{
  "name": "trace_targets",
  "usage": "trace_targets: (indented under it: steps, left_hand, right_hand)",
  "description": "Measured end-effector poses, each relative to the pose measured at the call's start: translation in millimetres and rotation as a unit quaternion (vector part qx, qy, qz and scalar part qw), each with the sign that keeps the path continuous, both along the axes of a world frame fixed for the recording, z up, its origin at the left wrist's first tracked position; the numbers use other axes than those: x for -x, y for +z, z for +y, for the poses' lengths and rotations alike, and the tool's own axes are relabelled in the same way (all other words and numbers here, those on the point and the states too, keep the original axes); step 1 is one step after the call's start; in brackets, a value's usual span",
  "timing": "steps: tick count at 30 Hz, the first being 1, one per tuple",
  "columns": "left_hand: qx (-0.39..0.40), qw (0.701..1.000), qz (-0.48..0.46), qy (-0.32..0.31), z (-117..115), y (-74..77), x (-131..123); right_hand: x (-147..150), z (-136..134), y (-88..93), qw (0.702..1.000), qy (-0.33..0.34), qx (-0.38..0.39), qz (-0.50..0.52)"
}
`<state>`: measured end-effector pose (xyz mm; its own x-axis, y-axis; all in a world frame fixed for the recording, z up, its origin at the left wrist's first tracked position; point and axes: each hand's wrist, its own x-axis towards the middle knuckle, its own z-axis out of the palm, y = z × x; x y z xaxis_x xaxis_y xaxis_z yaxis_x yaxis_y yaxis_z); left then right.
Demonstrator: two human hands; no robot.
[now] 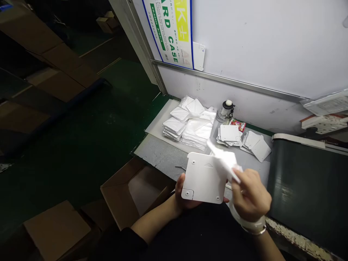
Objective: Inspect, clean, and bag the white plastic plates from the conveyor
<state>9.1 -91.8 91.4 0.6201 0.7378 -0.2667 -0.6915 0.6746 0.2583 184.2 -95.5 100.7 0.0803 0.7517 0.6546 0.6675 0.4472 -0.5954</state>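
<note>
A square white plastic panel (203, 177) with small holes near its corners rests in my left hand (183, 195), whose fingers wrap its left edge and underside. My right hand (250, 195) pinches a folded white cloth or paper wipe (227, 159), slightly blurred, over the panel's upper right corner. Beyond them on the bench, stacks of similar white panels (174, 127) stand at the left, beside a pile of white plastic bags or sheets (198, 130). More white panels (230, 134) lie at the right, with a fanned pile (255, 145) next to them.
A glass bottle with a black cap (226, 110) and a red packet (237, 125) stand by the wall. A dark green conveyor belt (307, 188) runs along the right. An open cardboard box (119, 192) sits below the bench's left edge. A card case (171, 32) hangs on the white board.
</note>
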Motion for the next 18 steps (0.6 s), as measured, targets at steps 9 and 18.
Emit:
trace_targets:
  steps: [9,18]
  left_hand:
    - [-0.019,0.999,0.016,0.027,-16.4,-19.3,3.7]
    - [-0.03,0.999,-0.037,-0.023,-13.0,-12.5,-0.8]
  right_hand:
    - [27.0,-10.4,25.1,0.979,0.108,0.042,-0.165]
    - [24.2,0.6,22.8,0.972,0.012,0.064,-0.227]
